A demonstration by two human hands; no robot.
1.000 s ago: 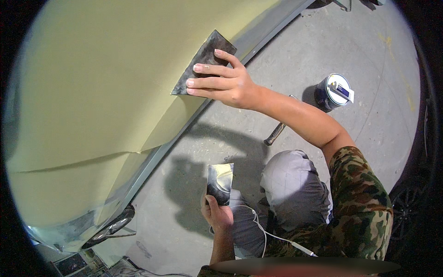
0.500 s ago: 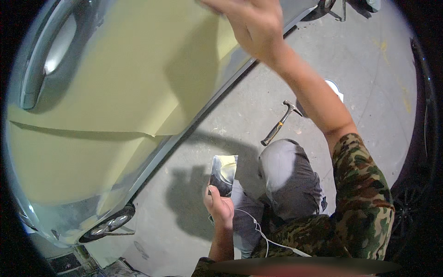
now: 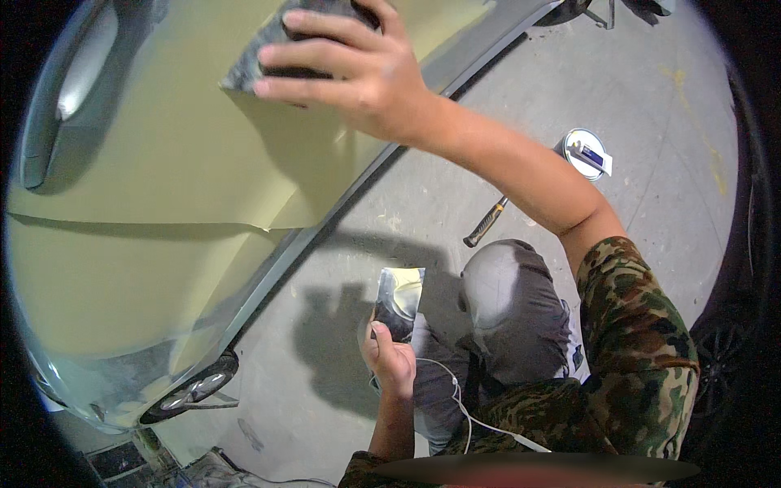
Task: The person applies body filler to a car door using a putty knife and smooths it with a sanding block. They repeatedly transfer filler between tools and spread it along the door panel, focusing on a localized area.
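Note:
My left hand (image 3: pixel 394 363) is closed round the lower end of a dark, flat putty board (image 3: pixel 400 305), which has pale yellow body filler smeared over its upper part. My right arm reaches across to the upper part of the car panel (image 3: pixel 163 167), coated in a yellowish layer. There my right hand (image 3: pixel 366 73) grips a dark grey, smudged putty spreader (image 3: pixel 259 61), fingers spread across its face. The spreader lies over or against the panel; whether its edge touches cannot be made out, and its upper part is cut off by the frame.
On the grey floor lies a hammer (image 3: pixel 486 225), its head hidden behind my right forearm. Beyond the arm stands a round white-topped container (image 3: pixel 574 165) with a small packaged item on it. A white cable (image 3: pixel 457 398) crosses my lap. A car door handle (image 3: pixel 88 69) juts out at upper left.
My right hand has moved left and down over the panel, bringing the spreader into view. My left hand and its putty board have barely shifted. The forearm now covers the hammer's head.

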